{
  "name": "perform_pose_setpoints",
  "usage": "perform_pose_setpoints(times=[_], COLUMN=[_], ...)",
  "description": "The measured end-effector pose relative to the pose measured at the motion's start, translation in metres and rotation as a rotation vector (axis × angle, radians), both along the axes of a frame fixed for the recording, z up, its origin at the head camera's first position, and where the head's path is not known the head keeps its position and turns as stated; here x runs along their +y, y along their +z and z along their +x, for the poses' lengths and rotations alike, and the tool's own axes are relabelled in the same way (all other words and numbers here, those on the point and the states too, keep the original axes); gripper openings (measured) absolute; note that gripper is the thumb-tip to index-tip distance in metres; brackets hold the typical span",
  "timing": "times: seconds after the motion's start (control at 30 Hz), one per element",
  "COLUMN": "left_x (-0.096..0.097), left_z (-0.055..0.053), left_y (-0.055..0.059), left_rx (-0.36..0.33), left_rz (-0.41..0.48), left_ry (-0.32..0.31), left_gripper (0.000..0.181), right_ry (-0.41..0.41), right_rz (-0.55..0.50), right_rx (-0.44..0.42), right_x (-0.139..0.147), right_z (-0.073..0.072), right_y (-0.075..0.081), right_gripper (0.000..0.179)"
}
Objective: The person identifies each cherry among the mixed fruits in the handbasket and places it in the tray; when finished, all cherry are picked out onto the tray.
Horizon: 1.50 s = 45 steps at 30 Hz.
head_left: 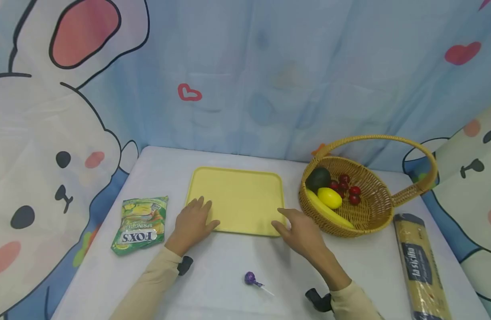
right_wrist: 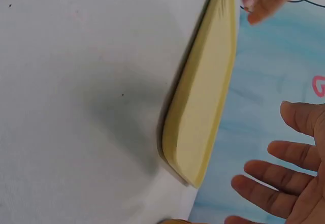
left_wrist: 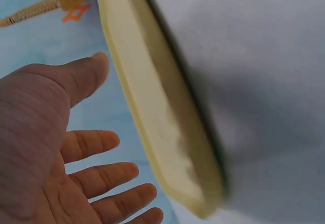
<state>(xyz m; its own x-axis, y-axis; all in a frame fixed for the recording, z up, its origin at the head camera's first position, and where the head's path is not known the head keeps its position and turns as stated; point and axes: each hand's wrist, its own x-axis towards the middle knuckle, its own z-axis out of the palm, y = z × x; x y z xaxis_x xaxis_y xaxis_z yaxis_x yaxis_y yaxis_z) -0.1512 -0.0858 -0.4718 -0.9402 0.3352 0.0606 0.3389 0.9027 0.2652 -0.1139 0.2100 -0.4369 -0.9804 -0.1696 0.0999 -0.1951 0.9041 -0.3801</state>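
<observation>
Lollipop (head_left: 250,278): lay on the near tabletop (head_left: 213,280).
Left hand (head_left: 192,224): hovered empty, fingers loose, over the near-left corner of the yellow tray (head_left: 241,202).
Right hand (head_left: 303,231): likewise empty, by its near-right corner.
Yellow tray: lay just beyond, long axis left-to-right.

Head view fairly bright, light soft and even. Faint shadows on tabletop (head_left: 223,275) near hands (head_left: 303,233). Small glints on green bag (head_left: 140,224); smallest print on long packet (head_left: 419,262) too soft to read. Wrist views dimmer, greyer; broad, fuzzy-edged shadow beside tray (left_wrist: 144,76). Left wrist: tray's near rim blurred, hands sharper.
</observation>
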Motion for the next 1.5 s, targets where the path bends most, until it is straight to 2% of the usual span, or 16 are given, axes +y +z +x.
perform_pose_setpoints(times=[0.23,0.33,0.47,0.6,0.87,1.07,1.2,1.5], left_x=[-0.022,-0.027,-0.031,-0.035,-0.038,-0.036,-0.035,-0.035], left_z=[0.006,0.007,0.010,0.014,0.017,0.016,0.016,0.014], left_y=[-0.019,-0.023,-0.025,-0.027,-0.034,-0.034,-0.033,-0.032], left_rx=[-0.061,-0.075,-0.076,-0.088,-0.130,-0.140,-0.136,-0.143], left_rz=[0.132,0.179,0.213,0.219,0.246,0.255,0.248,0.252], left_ry=[0.075,0.088,0.109,0.122,0.142,0.130,0.125,0.136], left_gripper=[0.072,0.076,0.076,0.077,0.080,0.080,0.081,0.080], right_ry=[0.071,0.091,0.074,0.012,-0.139,-0.292,-0.360,-0.520], right_rz=[-0.089,-0.142,-0.235,-0.282,-0.304,-0.277,-0.287,-0.291], right_rx=[-0.017,-0.018,0.019,0.050,-0.022,-0.120,-0.175,-0.254], right_x=[0.016,0.025,0.043,0.066,0.116,0.149,0.170,0.197], right_z=[-0.005,-0.012,-0.027,-0.042,-0.066,-0.086,-0.097,-0.123], right_y=[0.017,0.028,0.040,0.050,0.063,0.060,0.055,0.048], right_gripper=[0.039,0.035,0.030,0.030,0.045,0.054,0.059,0.053])
